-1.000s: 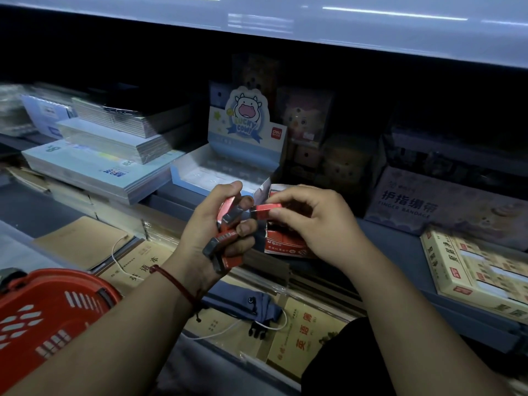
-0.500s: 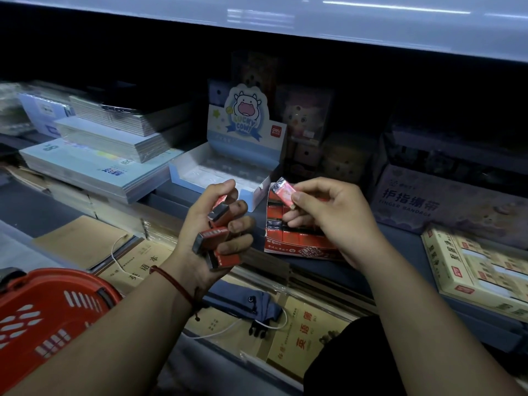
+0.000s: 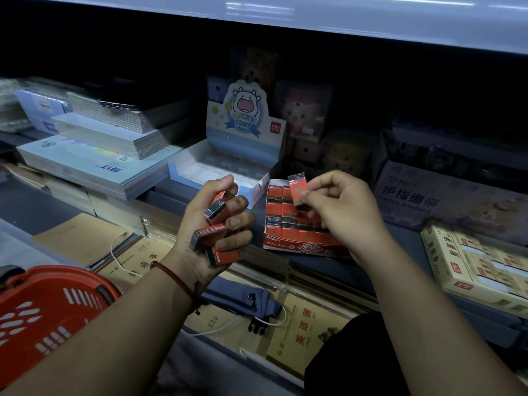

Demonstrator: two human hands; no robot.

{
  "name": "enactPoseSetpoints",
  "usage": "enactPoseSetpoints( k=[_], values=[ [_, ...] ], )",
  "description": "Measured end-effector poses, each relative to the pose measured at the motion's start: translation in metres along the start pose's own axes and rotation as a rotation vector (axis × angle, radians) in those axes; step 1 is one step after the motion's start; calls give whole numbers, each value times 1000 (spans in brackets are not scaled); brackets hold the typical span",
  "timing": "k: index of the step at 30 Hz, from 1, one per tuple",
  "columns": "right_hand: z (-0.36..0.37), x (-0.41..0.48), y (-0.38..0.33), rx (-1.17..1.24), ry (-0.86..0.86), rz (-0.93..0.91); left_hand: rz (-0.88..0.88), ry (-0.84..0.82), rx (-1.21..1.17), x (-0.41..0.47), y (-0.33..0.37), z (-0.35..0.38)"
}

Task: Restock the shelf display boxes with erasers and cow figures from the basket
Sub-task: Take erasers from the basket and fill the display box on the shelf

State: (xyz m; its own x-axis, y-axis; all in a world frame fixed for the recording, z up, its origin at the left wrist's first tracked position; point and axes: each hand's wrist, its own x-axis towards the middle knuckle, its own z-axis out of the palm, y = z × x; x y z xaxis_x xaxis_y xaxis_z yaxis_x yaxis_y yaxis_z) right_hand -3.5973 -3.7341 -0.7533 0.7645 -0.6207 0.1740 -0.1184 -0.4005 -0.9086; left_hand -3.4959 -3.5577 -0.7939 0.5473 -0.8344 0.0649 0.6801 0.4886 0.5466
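Nearest, at the lower left, sits a red plastic shopping basket with slotted sides (image 3: pixel 43 318). Past it, on the lower shelf, a dark blue fabric pouch with a white cord (image 3: pixel 243 300) lies on brown paper exercise books (image 3: pixel 303 335).

Above these, the left hand (image 3: pixel 191 221), a red string round its wrist, curls its fingers round a handful of small red-sleeved rectangular erasers (image 3: pixel 210 234), stacked between the fingers and the palm. The right hand (image 3: pixel 345 215) pinches a single red-wrapped eraser (image 3: pixel 298 190) between thumb and forefinger, upright, just above an open red cardboard display box (image 3: pixel 288 243) on the shelf whose rows are mostly filled with the same erasers.

Just left of and behind the red box stands a pale blue-and-white cardboard display box with a cartoon cow header card (image 3: pixel 243 138). Flat stacks of light blue notebooks (image 3: pixel 94 164) lie further left, and a greyish finger-bandage carton (image 3: pixel 445 195) sits on the right.
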Motion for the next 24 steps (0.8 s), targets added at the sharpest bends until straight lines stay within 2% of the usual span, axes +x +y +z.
enactPoseSetpoints(
  k=[5,13,24],
  values=[
    [-2,2,4,-199,11,-49,-4,35,23,0,-1,0],
    [-6,3,5,-436,-80,-1,-27,46,36,1,-2,0],
    [-15,-1,1,-584,-174,4,-46,75,50,-2,-1,0]
  ],
)
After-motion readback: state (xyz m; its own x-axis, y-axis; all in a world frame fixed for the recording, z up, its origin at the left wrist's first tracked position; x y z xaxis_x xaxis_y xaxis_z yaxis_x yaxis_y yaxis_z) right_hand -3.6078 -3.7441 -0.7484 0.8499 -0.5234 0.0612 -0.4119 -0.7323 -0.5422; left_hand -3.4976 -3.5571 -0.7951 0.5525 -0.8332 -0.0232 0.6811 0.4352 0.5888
